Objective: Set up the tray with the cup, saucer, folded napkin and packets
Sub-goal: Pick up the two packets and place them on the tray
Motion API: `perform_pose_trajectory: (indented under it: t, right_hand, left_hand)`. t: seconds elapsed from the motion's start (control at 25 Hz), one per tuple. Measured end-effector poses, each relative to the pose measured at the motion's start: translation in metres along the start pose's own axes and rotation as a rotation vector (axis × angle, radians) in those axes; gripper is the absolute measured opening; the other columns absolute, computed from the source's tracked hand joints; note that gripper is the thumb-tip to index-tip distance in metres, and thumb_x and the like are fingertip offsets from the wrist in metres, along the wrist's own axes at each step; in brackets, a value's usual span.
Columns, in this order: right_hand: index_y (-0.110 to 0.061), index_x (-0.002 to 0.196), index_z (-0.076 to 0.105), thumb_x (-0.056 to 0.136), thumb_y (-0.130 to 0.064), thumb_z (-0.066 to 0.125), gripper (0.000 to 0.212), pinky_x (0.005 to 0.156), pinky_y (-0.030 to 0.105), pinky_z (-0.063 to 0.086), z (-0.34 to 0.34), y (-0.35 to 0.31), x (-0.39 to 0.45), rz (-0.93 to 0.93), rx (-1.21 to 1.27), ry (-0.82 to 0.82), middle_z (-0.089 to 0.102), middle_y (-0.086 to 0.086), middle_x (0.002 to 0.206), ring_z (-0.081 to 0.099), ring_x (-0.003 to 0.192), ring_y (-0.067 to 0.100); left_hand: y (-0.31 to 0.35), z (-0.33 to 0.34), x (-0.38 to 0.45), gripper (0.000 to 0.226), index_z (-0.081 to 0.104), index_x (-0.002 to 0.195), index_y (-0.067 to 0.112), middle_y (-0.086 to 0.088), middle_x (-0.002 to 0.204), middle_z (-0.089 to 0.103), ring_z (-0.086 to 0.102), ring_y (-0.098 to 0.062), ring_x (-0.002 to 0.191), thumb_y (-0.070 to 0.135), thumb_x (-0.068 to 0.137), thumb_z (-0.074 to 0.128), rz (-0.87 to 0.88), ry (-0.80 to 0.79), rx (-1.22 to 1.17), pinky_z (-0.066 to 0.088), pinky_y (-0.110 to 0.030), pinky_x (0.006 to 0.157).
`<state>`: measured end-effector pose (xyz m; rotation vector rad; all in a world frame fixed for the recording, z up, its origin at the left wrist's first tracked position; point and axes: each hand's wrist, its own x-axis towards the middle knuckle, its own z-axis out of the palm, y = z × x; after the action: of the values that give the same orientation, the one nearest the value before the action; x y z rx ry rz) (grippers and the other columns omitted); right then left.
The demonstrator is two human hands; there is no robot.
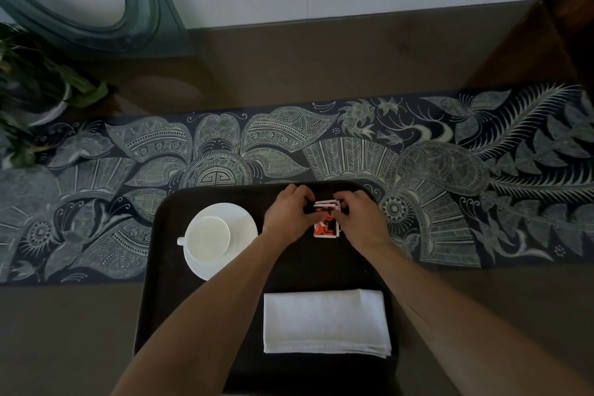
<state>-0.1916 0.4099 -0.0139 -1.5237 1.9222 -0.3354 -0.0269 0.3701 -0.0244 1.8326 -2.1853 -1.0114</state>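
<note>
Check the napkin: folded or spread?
Folded. The white napkin lies as a compact rectangle on the tray, with stacked layer edges showing at its near right corner.

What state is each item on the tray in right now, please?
cup: upright on saucer, looks empty
saucer: flat on tray
napkin: folded, flat, untouched
packets: stacked on tray, gripped from both sides
left hand: fingers on packets
right hand: fingers on packets
tray: on patterned runner
</note>
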Motion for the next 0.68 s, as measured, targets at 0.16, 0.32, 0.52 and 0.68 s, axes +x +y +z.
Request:
perform_pose_trajectory:
  t: [0.16, 0.32, 0.52, 0.68]
  right_hand:
    - [-0.018, 0.140, 0.045, 0.095, -0.027, 0.057, 0.047, 0.094, 0.043, 0.049, -0.004, -0.008, -0.007, 0.042, -0.043, -0.006, 0.050, 0.007, 0.130, 0.057, 0.114, 0.025]
    - [-0.019, 0.137, 0.048, 0.096, -0.030, 0.052, 0.043, 0.090, 0.043, 0.050, -0.014, -0.018, -0.017, -0.002, -0.176, 0.028, 0.052, 0.008, 0.128, 0.054, 0.115, 0.027]
    - [-0.022, 0.123, 0.057, 0.095, -0.038, 0.047, 0.034, 0.088, 0.043, 0.043, -0.020, -0.033, -0.035, -0.175, -0.467, 0.000, 0.056, 0.005, 0.117, 0.051, 0.110, 0.026]
    - [-0.024, 0.124, 0.057, 0.095, -0.038, 0.046, 0.033, 0.090, 0.043, 0.041, -0.017, -0.052, -0.049, -0.254, -0.550, -0.026, 0.055, 0.003, 0.119, 0.050, 0.112, 0.025]
  left_hand:
    - [0.010, -0.006, -0.006, 0.054, 0.054, 0.121, 0.024, 0.003, 0.113, 0.051, 0.053, -0.016, 0.105, 0.051, 0.078, 0.071, -0.059, -0.032, -0.006, 0.050, -0.036, 0.081]
    - [0.021, -0.020, -0.018, 0.058, 0.048, 0.132, 0.022, -0.005, 0.126, 0.050, 0.051, -0.023, 0.117, 0.049, 0.083, 0.065, -0.078, -0.081, 0.079, 0.049, -0.047, 0.093]
    - [0.014, -0.048, -0.044, 0.051, 0.052, 0.129, 0.025, -0.006, 0.128, 0.050, 0.046, -0.027, 0.120, 0.052, 0.086, 0.059, 0.018, -0.144, 0.386, 0.040, -0.047, 0.096]
    - [-0.001, -0.080, -0.064, 0.049, 0.054, 0.127, 0.026, -0.005, 0.128, 0.050, 0.045, -0.026, 0.121, 0.052, 0.087, 0.058, 0.087, -0.147, 0.501, 0.037, -0.046, 0.099]
